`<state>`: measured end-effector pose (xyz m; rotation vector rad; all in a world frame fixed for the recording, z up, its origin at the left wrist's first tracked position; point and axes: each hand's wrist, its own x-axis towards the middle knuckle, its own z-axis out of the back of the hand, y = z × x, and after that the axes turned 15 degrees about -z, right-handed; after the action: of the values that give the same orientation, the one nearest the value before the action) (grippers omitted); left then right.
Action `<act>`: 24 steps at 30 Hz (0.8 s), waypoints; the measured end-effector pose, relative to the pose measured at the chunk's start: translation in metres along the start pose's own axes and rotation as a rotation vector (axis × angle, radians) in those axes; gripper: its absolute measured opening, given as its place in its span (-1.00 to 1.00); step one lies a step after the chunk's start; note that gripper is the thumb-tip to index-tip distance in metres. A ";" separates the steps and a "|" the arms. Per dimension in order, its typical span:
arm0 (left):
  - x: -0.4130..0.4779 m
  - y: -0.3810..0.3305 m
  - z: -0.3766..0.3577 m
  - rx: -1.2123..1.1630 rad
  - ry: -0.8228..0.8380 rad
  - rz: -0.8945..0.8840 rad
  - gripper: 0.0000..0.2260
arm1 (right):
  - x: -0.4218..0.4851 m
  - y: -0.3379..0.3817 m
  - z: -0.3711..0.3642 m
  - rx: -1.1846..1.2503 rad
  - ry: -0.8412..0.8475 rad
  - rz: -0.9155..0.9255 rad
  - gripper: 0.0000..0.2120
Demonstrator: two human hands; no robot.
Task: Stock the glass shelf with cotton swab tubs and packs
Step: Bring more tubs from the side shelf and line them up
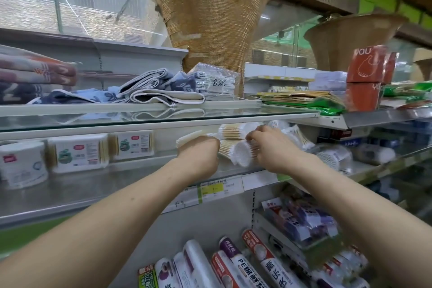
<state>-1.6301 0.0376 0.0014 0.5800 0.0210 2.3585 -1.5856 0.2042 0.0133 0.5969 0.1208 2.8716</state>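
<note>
**Step in hand:** cotton swab packs were being placed on the glass shelf [105,184]. Both hands were reached in beneath the upper glass pane [163,117].

**Hands:** The left hand [198,153] was clenched round a pale pack [188,140], whose end jutted out to that hand's left. The right hand [268,147] had its fingers [253,137] curled over the top of a round bundle [243,155]. This bundle lay on the shelf between the two hands, its white tips facing the camera.

**Stock:** A second bundle [231,130] sat just above and behind the held one, with wooden sticks showing through its clear wrap. More loose packs [300,139] and a clear tub [333,156] lay to the right of the right hand. Boxed swabs [79,153] and a white tub [22,163] stood well to the left of the left hand.

**Condition of goods:** The bundles were wrapped in thin film. They were judged light, soft and liable to roll.

**Next move, as judged:** Both packs should be seated against the stacked bundles and then let go, the left pack laid into the gap beside its hand. The hands must come out low, since the pane above leaves little room. A round bundle set too near the front edge could roll off.
</note>
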 end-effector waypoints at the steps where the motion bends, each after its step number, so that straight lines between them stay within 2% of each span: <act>1: 0.002 0.000 -0.001 -0.004 -0.001 -0.004 -0.82 | 0.000 -0.001 -0.001 -0.013 0.012 0.005 -0.49; 5: 0.008 0.000 -0.004 -0.038 0.007 0.002 -0.82 | 0.005 -0.005 -0.008 -0.051 0.030 0.021 -0.40; 16: -0.009 0.003 0.009 -0.050 -0.033 0.057 -0.79 | 0.025 -0.013 -0.009 -0.172 0.085 0.056 -0.32; 20: -0.021 0.008 0.015 -0.118 -0.026 0.057 -0.73 | 0.025 -0.008 -0.004 -0.127 0.076 0.081 -0.37; 24: -0.029 0.016 0.016 -0.181 -0.009 0.046 -0.52 | 0.016 0.004 0.002 0.073 0.105 0.076 -0.35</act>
<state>-1.6151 0.0046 0.0072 0.5077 -0.2094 2.3710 -1.6002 0.2036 0.0215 0.4725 0.2241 2.9837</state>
